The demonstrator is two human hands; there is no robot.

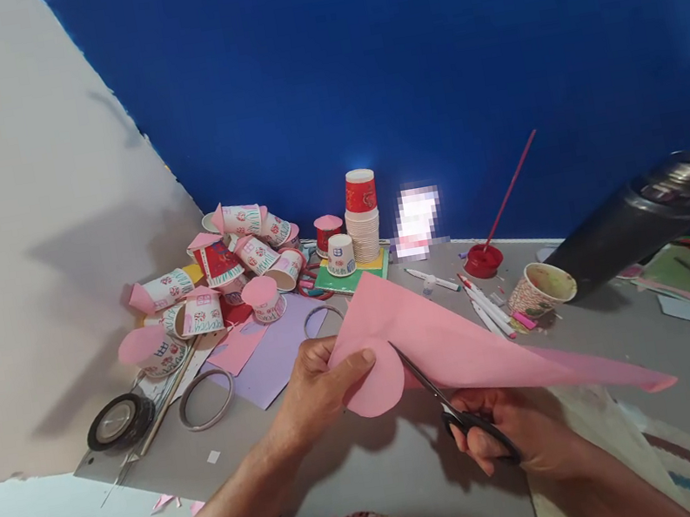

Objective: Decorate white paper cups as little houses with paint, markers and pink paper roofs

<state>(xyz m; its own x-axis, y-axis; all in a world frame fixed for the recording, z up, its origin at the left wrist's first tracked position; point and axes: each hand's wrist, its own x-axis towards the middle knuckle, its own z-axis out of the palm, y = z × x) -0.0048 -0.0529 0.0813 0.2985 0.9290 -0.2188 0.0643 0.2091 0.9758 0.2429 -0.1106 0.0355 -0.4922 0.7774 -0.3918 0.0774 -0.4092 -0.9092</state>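
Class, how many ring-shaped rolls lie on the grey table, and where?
3: a black tape roll at the left, a thin grey ring right of it, and another thin grey ring beyond the left hand. More may be hidden.

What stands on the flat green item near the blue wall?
A decorated white cup and, apparently, a cup stack. The white cup partly covers the red cup behind; whether it stands there is unclear.

A big blue wall [351, 54] is at 12 o'clock. A shiny dark bottle [635, 232] is at 3 o'clock. Black tape [142, 413] lies at 8 o'clock.
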